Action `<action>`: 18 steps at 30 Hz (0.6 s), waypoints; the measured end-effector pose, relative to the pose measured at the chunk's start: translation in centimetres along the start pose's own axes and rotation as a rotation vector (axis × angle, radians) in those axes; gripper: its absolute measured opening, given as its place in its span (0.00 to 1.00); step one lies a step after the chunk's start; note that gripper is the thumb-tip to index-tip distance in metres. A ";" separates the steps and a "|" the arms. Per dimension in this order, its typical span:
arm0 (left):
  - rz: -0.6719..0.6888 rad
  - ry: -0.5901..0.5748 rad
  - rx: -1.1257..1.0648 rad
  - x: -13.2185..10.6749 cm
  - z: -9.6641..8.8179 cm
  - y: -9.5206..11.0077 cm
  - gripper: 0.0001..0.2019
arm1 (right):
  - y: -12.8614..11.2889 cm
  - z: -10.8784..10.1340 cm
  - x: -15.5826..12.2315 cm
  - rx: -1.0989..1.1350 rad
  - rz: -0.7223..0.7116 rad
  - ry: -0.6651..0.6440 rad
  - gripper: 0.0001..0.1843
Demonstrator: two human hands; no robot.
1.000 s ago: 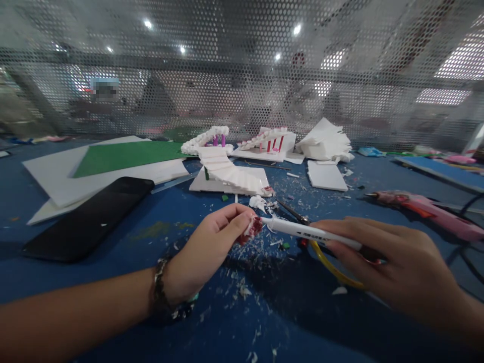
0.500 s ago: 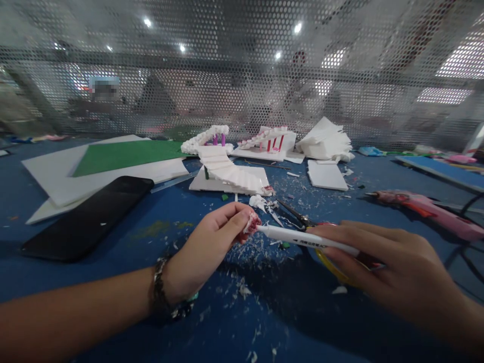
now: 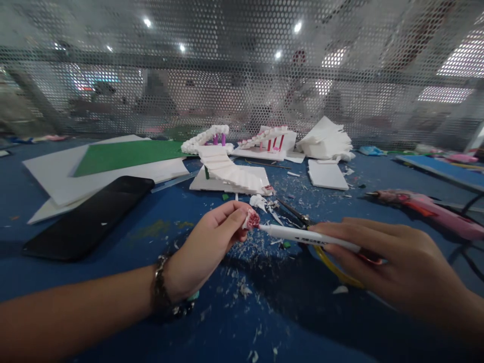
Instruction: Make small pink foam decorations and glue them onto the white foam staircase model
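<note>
Between the thumb and fingers of my left hand (image 3: 206, 247) is a small white foam piece (image 3: 251, 220), its right face coloured dark red. My right hand (image 3: 393, 262) grips a white marker pen (image 3: 302, 236) near its back end. The pen lies nearly level and its tip is at the red face; I cannot tell whether it touches. Under my right hand, scissors (image 3: 336, 269) with a yellow handle lie partly hidden. Just beyond my hands stands a white model staircase (image 3: 230, 169) on a white base, with a red-stained bit at its lower end.
A black phone (image 3: 88, 217) lies at left before white sheets and a green sheet (image 3: 128, 156). Two more stair models and a stack of white pieces (image 3: 325, 141) stand behind. A pink glue gun (image 3: 434, 209) with a cable lies right. White scraps litter the blue table (image 3: 212, 322).
The foam piece has turned a little, so more of its red face shows. The marker's tip has shifted slightly right. My hands keep nearly the same places.
</note>
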State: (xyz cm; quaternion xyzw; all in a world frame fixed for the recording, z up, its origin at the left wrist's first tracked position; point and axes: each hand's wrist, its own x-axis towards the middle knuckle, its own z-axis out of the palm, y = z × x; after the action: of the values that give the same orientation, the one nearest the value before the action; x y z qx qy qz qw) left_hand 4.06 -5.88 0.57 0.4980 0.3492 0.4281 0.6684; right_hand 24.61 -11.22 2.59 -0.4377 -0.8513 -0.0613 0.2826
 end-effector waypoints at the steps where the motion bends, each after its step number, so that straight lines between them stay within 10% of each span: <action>1: -0.004 0.005 0.000 0.0 0.0 0.0 0.09 | 0.0 0.0 0.0 0.004 -0.006 0.001 0.09; 18: -0.061 0.033 -0.140 0.0 0.0 0.0 0.10 | 0.3 0.2 0.2 -0.059 -0.022 0.004 0.09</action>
State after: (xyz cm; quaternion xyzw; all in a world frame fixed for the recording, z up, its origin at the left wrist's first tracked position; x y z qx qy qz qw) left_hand 4.05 -5.92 0.56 0.4318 0.3444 0.4390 0.7087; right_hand 24.63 -10.81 2.48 -0.4362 -0.8534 -0.0902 0.2707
